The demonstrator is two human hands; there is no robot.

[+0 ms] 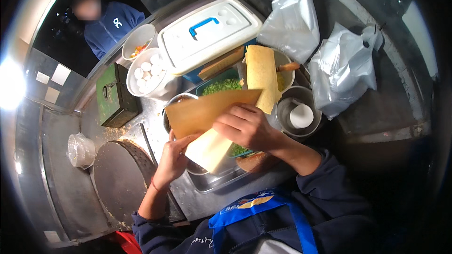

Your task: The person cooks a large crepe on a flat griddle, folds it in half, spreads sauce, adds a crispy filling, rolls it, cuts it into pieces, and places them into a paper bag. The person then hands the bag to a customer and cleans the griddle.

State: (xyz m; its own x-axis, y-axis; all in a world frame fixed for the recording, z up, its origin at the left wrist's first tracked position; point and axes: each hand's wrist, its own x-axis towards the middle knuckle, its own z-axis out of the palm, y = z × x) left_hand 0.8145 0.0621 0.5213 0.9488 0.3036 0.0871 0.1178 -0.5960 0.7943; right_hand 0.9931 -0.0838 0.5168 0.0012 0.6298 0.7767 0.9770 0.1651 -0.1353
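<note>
Between my two hands is a brown paper sleeve [201,113], with a paler, brightly lit paper flap [208,150] below it. My left hand [174,160] pinches its lower left part. Higher up, my right hand [242,125] grips the right part, fingers curled over it. Whether anything is inside the paper I cannot tell. Beyond my right hand, a folded yellow flatbread or crepe [261,74] lies across containers. Chopped greens [222,86] fill a teal container behind the paper. Metal pots are partly hidden by the paper.
A round griddle [120,183] stands at left, near a green metal box [116,95]. Behind are a bucket of eggs [150,72] and a white-lidded box [212,31]. Plastic bags [344,70] hang at right above a metal pot [300,113]. A person [109,24] stands outside the window.
</note>
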